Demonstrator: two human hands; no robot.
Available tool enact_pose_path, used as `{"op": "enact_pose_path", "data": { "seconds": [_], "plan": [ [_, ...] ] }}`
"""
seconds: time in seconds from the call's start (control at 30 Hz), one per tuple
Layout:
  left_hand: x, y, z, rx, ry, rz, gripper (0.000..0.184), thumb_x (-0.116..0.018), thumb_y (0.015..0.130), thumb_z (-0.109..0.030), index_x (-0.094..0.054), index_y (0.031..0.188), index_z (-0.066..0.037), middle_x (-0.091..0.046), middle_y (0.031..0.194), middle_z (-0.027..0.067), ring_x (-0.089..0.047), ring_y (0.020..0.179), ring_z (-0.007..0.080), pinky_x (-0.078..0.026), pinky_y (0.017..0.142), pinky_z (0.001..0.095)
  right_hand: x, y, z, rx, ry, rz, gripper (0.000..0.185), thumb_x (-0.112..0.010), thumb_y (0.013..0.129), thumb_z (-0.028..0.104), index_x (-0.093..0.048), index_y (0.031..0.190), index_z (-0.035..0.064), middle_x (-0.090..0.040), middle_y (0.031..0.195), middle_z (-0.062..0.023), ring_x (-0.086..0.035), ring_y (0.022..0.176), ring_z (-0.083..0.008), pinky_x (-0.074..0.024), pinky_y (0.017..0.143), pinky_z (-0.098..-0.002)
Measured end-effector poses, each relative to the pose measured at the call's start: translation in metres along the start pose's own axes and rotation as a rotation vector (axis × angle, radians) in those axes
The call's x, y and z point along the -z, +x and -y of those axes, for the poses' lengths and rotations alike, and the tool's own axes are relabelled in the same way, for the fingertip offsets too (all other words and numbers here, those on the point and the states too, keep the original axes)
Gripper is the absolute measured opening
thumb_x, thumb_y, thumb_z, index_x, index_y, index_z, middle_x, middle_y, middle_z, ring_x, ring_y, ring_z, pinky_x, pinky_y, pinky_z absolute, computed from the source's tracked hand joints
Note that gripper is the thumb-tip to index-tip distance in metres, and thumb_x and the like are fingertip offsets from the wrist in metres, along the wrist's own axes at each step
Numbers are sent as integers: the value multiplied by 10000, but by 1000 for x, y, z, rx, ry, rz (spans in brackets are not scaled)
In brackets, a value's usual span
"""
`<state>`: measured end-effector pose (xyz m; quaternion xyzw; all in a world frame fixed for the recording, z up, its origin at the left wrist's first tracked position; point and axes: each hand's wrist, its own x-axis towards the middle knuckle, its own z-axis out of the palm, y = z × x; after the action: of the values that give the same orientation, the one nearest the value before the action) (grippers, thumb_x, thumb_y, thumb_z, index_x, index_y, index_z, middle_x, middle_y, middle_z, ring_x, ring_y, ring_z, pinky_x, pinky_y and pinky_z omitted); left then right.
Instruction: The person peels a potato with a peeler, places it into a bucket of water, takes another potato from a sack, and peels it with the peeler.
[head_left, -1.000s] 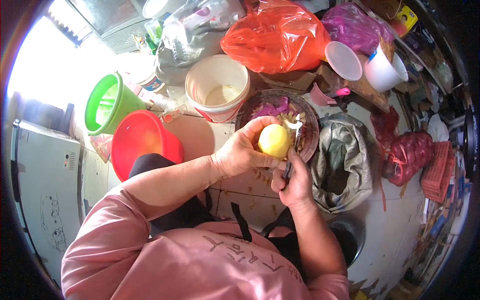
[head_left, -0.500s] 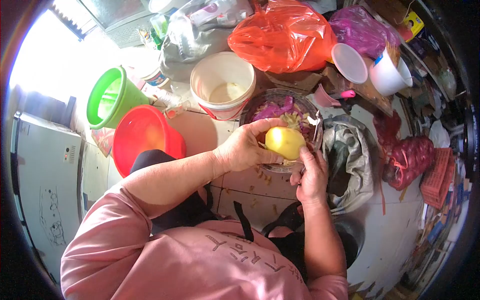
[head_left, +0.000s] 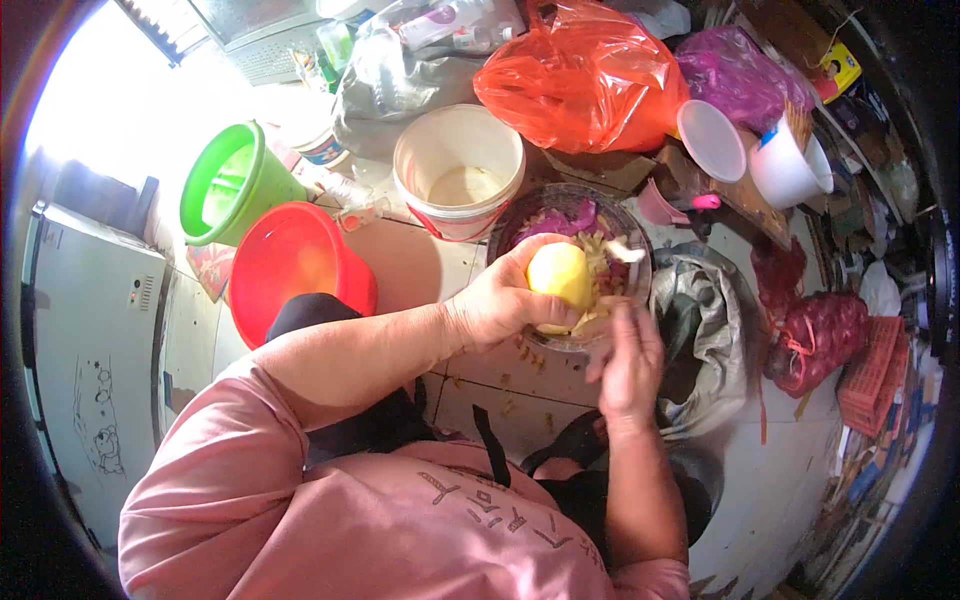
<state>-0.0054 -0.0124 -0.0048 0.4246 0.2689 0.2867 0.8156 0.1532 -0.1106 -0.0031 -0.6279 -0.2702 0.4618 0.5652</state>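
Note:
My left hand [head_left: 497, 305] is wrapped round a peeled yellow potato [head_left: 558, 277], which looks smooth and moist. Just right of it my right hand [head_left: 627, 362] is smeared by motion; the dark-handled tool seen in it earlier cannot be made out clearly now. A pale blurred shape [head_left: 626, 251] shows above that hand, over the bowl. Beneath both hands the round dark-rimmed bowl [head_left: 643, 222] holds peelings and a piece of purple plastic [head_left: 566, 219].
A white bucket [head_left: 410, 160], a red basin [head_left: 262, 270] and a green bucket [head_left: 217, 180] stand to the left. An open grey sack [head_left: 722, 345] lies right of the bowl. Behind are an orange bag [head_left: 585, 80] and a white tub [head_left: 785, 170]; a red net bag [head_left: 815, 335] lies at right.
The potato has turned in my left hand and shifted slightly left since the last frame. My right hand has drawn down off the potato and blurred. The surroundings have shifted slightly right in view.

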Motion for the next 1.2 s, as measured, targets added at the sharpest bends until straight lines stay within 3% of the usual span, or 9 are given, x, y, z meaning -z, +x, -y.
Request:
{"op": "enact_pose_path", "data": {
  "seconds": [0.17, 0.27, 0.37, 0.6, 0.87, 1.0, 1.07, 1.1, 1.2],
  "plan": [
    [6, 0, -9, 170, -202, 73, 720, -772, 693, -42, -422, 1321, -92, -618, 1095, 82, -635, 994, 226, -535, 861, 340, 39, 39, -33, 244, -453, -190, 270, -549, 995, 302, -612, 1005, 40, -626, 752, -54, -579, 620, -118, -463, 570, -304],
    [2, -1, -16, 187, -148, 68, 669, -761, 726, -54, -444, 1314, -84, -617, 1109, 74, -640, 978, 221, -546, 817, 341, 45, 45, -37, -72, -667, -55, 288, -555, 984, 286, -601, 961, 3, -633, 753, -127, -614, 701, -231, -476, 671, -361],
    [3, 1, -11, 199, -111, 3, 596, -756, 762, -85, -483, 1292, -80, -627, 1087, 59, -645, 957, 215, -554, 781, 351, 24, 21, -3, 353, -612, -11, 279, -559, 979, 284, -593, 939, 10, -642, 785, -195, -614, 705, -395, -487, 650, -419],
    [5, 0, -7, 275, 119, -37, 554, -774, 773, -143, -525, 1264, -88, -653, 1027, 40, -657, 898, 178, -565, 665, 307, 8, -4, 6, 559, -905, 131, 233, -568, 955, 265, -548, 913, 37, -628, 793, -199, -606, 733, -442, -478, 617, -488],
    [8, 1, -8, 411, -33, 78, 525, -761, 754, -153, -547, 1232, -106, -655, 1008, 44, -669, 830, 167, -569, 546, 302, 12, 5, -2, 474, -884, 88, 232, -558, 950, 257, -546, 905, 29, -625, 802, -234, -598, 761, -474, -473, 637, -512],
    [14, 1, -7, 437, -27, 104, 552, -779, 739, -134, -548, 1239, -95, -656, 1028, 45, -662, 877, 175, -576, 645, 312, 15, 12, -4, 311, -899, 1, 288, -499, 978, 285, -551, 913, 9, -624, 809, -262, -600, 788, -485, -467, 665, -535],
    [14, -5, -7, 357, 64, 291, 595, -799, 722, -109, -544, 1258, -81, -655, 1051, 45, -641, 950, 182, -553, 799, 330, 34, 31, -6, 72, -952, -104, 308, -485, 989, 287, -581, 931, 0, -626, 802, -266, -621, 794, -464, -473, 670, -514],
    [13, -6, -8, 374, 64, 229, 642, -822, 709, -103, -533, 1280, -62, -653, 1067, 45, -614, 1005, 175, -507, 901, 340, 38, 30, -3, 190, -910, -111, 302, -496, 986, 288, -588, 929, 6, -629, 798, -260, -625, 785, -458, -474, 659, -503],
    [9, -3, -12, 340, 174, 166, 647, -828, 714, -120, -530, 1285, -57, -652, 1076, 47, -605, 1014, 160, -515, 885, 340, 29, 19, 0, 304, -834, -108, 284, -522, 980, 286, -597, 918, 19, -630, 774, -237, -626, 751, -446, -469, 626, -481]
  ]
}}
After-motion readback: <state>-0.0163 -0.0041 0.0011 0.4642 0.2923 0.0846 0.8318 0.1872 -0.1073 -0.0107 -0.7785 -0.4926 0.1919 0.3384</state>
